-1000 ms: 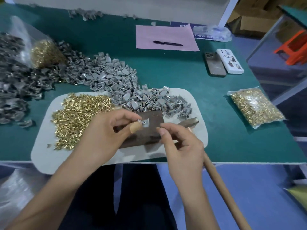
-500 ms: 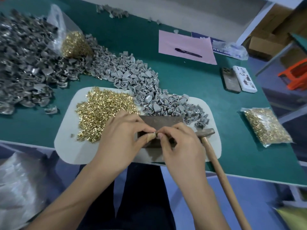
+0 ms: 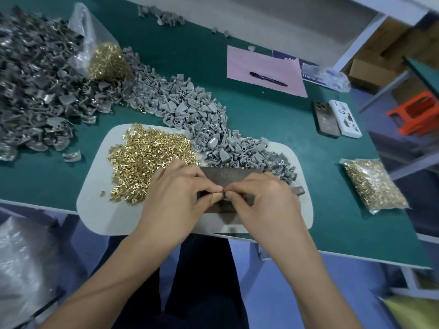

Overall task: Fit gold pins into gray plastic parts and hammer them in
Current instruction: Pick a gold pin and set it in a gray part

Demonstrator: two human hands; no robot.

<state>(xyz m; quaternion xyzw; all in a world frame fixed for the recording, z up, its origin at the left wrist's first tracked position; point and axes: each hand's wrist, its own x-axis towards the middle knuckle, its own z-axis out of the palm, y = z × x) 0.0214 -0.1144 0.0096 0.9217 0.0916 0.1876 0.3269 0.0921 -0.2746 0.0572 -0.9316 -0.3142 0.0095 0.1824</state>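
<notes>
Much of the task is left, I judge: a large heap of gold pins (image 3: 147, 162) lies loose on the white mat (image 3: 95, 198), and many gray plastic parts (image 3: 209, 129) wait in a long pile just behind it, running onto the green surface (image 3: 273, 129). The darker heap (image 3: 35, 91) at far left may be finished pieces, but I cannot tell this. You are now in the fitting step. Your left hand (image 3: 175, 198) and your right hand (image 3: 266, 200) meet fingertip to fingertip above the dark metal block (image 3: 228, 173). Each grip is pressed together in a pinch on something very small. It is hidden by your fingers, probably one part and one pin. The hammer head (image 3: 298, 191) lies just beside your right hand, not held.
</notes>
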